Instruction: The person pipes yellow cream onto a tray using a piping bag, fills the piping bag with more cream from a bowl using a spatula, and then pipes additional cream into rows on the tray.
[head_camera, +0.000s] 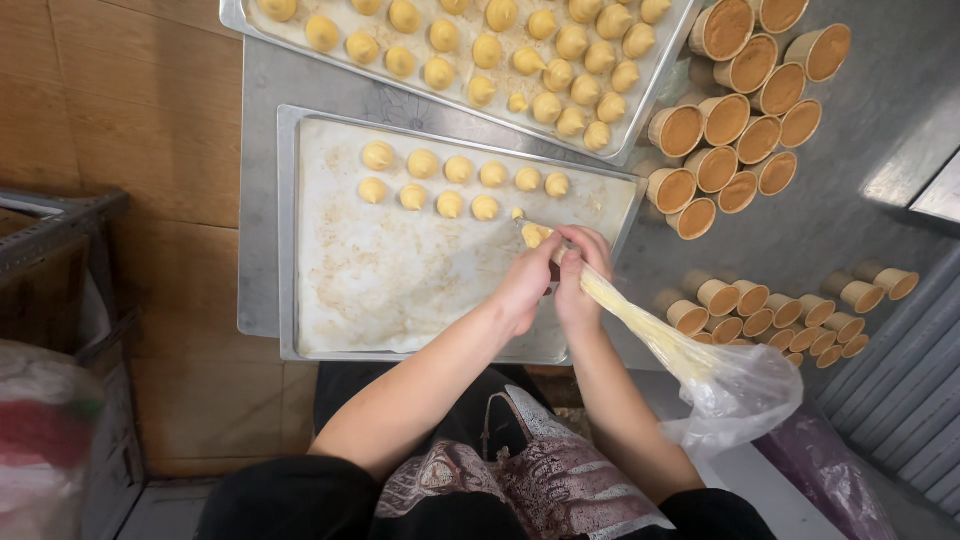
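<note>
Left hand (527, 280): closed around the front of the piping bag (660, 340), steering its tip over the near tray (330, 300).
Right hand (582, 275): closed on the twisted neck of the bag just behind the left; the slack plastic tail trails off toward the right.
Step in hand: piping a yellow dough mound (535, 235) at the right end of the second row, it seems.
Next move calls for: by my judgement, a clean lift, then a short shift along to keep the spacing of the piped mounds (450, 175).
Farther off: full tray (640, 100) of mounds; paper cups (730, 140) stacked at right on the steel table (850, 210).
</note>
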